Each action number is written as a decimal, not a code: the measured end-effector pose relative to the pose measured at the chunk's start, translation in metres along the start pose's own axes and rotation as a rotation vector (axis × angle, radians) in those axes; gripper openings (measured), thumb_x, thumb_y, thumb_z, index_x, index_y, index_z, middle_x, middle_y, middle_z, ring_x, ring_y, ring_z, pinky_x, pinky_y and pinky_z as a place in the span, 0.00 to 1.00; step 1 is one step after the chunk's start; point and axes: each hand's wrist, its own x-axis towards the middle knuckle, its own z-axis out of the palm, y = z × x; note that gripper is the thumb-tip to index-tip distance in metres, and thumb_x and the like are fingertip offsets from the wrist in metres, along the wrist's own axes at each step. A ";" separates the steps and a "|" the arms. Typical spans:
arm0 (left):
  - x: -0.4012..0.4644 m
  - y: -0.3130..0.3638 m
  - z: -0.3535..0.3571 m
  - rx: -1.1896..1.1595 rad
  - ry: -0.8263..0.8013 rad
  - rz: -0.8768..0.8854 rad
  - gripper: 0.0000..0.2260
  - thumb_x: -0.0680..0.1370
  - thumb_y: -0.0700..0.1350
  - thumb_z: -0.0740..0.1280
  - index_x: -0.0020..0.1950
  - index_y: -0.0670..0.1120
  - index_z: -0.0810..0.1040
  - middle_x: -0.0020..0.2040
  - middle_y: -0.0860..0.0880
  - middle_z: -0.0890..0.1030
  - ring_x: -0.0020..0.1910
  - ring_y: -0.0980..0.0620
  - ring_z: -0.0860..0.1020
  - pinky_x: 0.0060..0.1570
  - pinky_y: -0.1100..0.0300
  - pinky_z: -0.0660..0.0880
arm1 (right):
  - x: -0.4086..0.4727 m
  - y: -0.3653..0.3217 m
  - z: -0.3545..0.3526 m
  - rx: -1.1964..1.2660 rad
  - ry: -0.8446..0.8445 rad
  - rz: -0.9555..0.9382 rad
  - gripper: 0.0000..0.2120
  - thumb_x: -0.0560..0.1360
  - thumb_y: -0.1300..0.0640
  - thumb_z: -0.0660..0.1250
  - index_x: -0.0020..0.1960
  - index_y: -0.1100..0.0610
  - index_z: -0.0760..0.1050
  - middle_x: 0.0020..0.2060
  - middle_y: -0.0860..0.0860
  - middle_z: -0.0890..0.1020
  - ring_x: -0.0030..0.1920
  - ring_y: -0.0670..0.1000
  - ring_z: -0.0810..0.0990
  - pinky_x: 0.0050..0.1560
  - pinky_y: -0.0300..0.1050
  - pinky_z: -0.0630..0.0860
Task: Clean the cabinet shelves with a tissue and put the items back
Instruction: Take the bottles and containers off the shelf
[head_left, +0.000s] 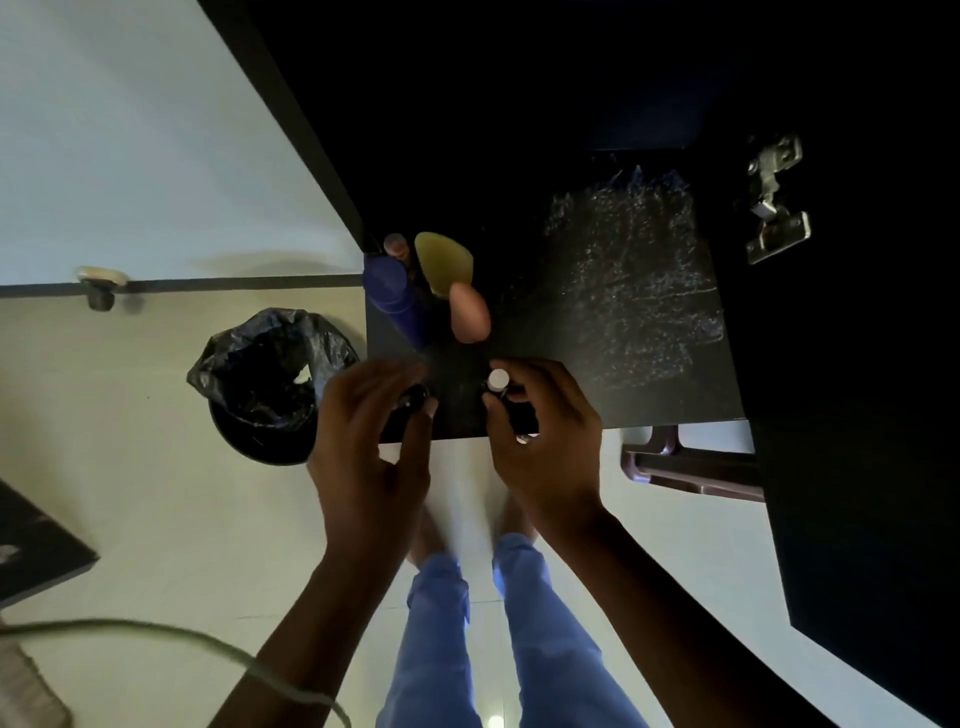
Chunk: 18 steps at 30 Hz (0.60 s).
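The left hand (371, 441) curls its fingers around a small dark item (413, 399) at the front edge of the black shelf (597, 332); what the item is cannot be told. The right hand (543, 441) pinches a small dark bottle with a white cap (498, 381), held just above the same edge, at 3 o'clock from the left hand. At 12 o'clock from the hands, on the shelf's left end, a blue bottle (392, 296), a yellow sponge (442, 260), a pink sponge (469, 314) and a brown-capped bottle (396, 243) stand close together. A pale smeared patch covers the shelf at 2 o'clock. A hinge (774, 200) sits on the cabinet wall farther right. A bin (270, 384) with a black liner stands on the floor at 9 o'clock, just beside the left hand.
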 end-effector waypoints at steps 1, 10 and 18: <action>0.004 -0.003 0.000 0.007 0.002 0.007 0.13 0.78 0.37 0.76 0.62 0.43 0.85 0.61 0.47 0.79 0.59 0.56 0.80 0.49 0.60 0.82 | 0.000 -0.001 0.004 -0.001 -0.008 -0.009 0.12 0.77 0.61 0.74 0.61 0.59 0.82 0.54 0.52 0.84 0.51 0.46 0.84 0.52 0.29 0.77; 0.016 -0.016 0.013 0.025 -0.064 0.061 0.12 0.79 0.40 0.73 0.63 0.44 0.84 0.58 0.48 0.82 0.55 0.53 0.81 0.53 0.54 0.80 | 0.006 -0.005 0.020 -0.021 0.016 -0.016 0.13 0.77 0.62 0.73 0.61 0.58 0.82 0.54 0.51 0.85 0.53 0.49 0.85 0.54 0.42 0.82; 0.011 -0.017 0.015 0.036 -0.061 0.026 0.11 0.78 0.39 0.75 0.61 0.42 0.84 0.58 0.46 0.83 0.54 0.55 0.81 0.55 0.71 0.75 | 0.002 -0.007 0.021 -0.039 0.025 0.021 0.13 0.78 0.62 0.73 0.62 0.57 0.81 0.56 0.52 0.85 0.55 0.49 0.84 0.58 0.37 0.80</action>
